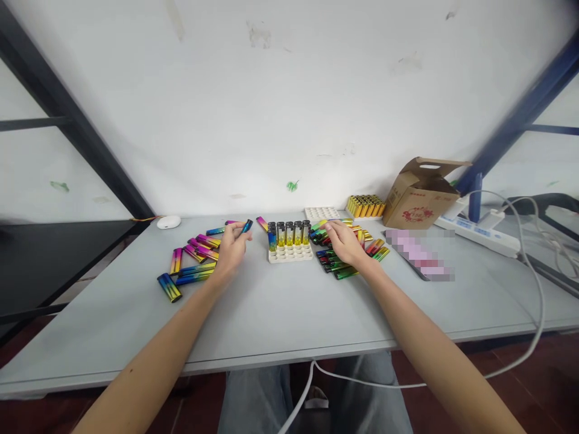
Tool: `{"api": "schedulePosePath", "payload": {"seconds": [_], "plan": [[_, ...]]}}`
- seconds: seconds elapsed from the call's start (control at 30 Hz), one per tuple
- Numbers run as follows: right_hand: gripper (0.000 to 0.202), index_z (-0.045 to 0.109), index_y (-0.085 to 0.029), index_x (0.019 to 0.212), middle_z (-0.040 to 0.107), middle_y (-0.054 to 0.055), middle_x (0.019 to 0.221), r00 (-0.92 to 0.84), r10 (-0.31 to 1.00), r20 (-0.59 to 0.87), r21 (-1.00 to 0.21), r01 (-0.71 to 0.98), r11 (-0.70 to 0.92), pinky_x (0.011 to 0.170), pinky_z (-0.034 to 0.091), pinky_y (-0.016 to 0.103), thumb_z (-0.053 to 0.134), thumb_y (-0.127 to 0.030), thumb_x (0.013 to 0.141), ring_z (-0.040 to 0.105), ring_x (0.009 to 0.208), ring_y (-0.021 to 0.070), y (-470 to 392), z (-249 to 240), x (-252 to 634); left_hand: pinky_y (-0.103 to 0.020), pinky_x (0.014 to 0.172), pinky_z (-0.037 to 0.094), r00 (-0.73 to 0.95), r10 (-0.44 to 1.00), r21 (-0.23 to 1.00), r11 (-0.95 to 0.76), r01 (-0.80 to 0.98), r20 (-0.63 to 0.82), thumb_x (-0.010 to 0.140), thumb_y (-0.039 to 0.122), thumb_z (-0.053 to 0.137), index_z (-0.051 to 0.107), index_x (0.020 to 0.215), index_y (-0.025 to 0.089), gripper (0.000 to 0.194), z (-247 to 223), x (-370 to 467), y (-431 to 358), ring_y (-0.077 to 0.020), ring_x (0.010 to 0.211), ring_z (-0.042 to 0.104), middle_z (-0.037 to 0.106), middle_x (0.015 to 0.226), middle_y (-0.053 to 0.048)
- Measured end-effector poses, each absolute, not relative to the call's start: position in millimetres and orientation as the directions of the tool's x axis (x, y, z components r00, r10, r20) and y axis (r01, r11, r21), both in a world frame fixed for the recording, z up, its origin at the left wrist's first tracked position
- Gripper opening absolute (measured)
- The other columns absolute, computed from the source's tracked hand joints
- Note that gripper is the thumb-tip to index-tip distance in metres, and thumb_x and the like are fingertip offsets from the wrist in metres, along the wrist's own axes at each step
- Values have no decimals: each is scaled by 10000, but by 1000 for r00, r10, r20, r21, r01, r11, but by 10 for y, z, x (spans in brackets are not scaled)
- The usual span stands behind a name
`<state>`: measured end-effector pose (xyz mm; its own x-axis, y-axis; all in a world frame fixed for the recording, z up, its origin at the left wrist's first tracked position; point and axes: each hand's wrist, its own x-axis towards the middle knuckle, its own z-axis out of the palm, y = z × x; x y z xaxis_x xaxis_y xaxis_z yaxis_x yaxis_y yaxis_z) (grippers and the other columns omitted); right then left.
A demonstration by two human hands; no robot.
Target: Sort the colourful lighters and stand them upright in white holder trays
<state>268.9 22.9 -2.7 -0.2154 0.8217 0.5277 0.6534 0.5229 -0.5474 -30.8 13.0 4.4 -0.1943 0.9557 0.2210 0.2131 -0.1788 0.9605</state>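
Grey tabletop [289, 313], blue casing [246, 226] (shiny) inside left grip [231, 247]

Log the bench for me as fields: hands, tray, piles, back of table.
Left hand: pinching a blue piece
Right hand: at the right pile; grip unclear
Near tray: white; lighters upright at back, holes showing in front
Left pile: shiny pink-yellow and blue-yellow pieces
Back: white tray, yellow cylinders, open cardboard box
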Motion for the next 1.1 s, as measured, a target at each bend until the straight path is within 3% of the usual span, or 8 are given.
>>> {"api": "schedulePosePath", "payload": {"seconds": [0.1,0.23,0.53,0.73,1.1], "plan": [[472,653,-187,951,653,99,1024,-221,822,525,-547,652,525,936,413,366,279,-471,996,587,1008,232,226,-25,2688,-240,474,333,-139,984,991,-118,-57,109,790,465,534,532,828,183,285,120,-308,125,-78,451,338,418,622,46],[479,655,-191,951,654,97,1013,-217,820,530,-551,647,528,929,419,368,278,-483,993,587,998,233,231,-28,2689,-241,493,380,-62,997,977,-66,-201,55,827,533,454,467,726,201,348,206,-293,86,-95,476,379,378,590,43],[475,658,-194,961,656,100,1038,-212,820,532,-554,645,526,944,415,379,283,-484,992,586,1023,240,238,-40,2692,-253,466,379,46,999,972,0,-235,11,854,516,338,354,642,224,361,212,-269,71,-111,468,374,354,576,30],[474,655,-189,962,653,103,1031,-216,820,530,-552,646,527,939,416,378,282,-478,994,588,1016,239,225,-27,2690,-239,430,299,18,1000,964,-4,-267,9,848,452,313,325,604,224,334,233,-250,49,-102,446,302,290,562,40],[484,653,-184,948,652,102,1030,-213,825,524,-552,653,519,946,407,364,274,-479,995,582,1029,236,229,-35,2688,-220,442,293,-20,1000,943,-27,-330,21,854,283,349,364,587,202,279,230,-184,41,-94,462,300,317,569,33]]}}
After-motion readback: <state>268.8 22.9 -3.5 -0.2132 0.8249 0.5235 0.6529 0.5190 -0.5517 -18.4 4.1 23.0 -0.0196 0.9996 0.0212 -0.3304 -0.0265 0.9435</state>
